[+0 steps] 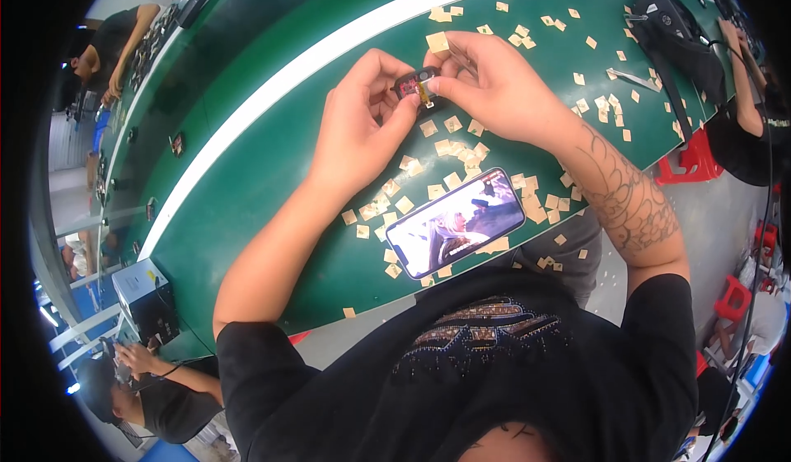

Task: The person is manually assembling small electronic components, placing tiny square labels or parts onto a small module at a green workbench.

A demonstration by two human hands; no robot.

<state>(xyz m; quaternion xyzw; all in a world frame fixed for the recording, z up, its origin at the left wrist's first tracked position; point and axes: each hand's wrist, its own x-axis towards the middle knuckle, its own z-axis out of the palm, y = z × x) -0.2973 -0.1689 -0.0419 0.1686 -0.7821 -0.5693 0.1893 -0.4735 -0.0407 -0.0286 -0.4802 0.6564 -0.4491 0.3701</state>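
Observation:
My left hand (pixel 356 124) is closed round a small black electronic device (pixel 409 84), with reddish parts and a yellow strip showing on its open face. At its right end my right hand (pixel 498 87) grips the same device, the thumb pressed on the face. A pale yellow square piece (pixel 437 42) sits by the fingertips of my right hand; whether it is stuck there or held I cannot tell. Below both hands lies a phone (pixel 455 223) with a lit screen. Several similar paper-like squares (pixel 461 153) are scattered around it.
Tweezers (pixel 633 79) and a black bag (pixel 666 29) lie on the green table (pixel 247 206) at the right. A white strip (pixel 239 103) curves across it. Small dark devices (pixel 177 144) rest beyond that strip. A box-shaped machine (pixel 147 297) stands at left. Other people sit around.

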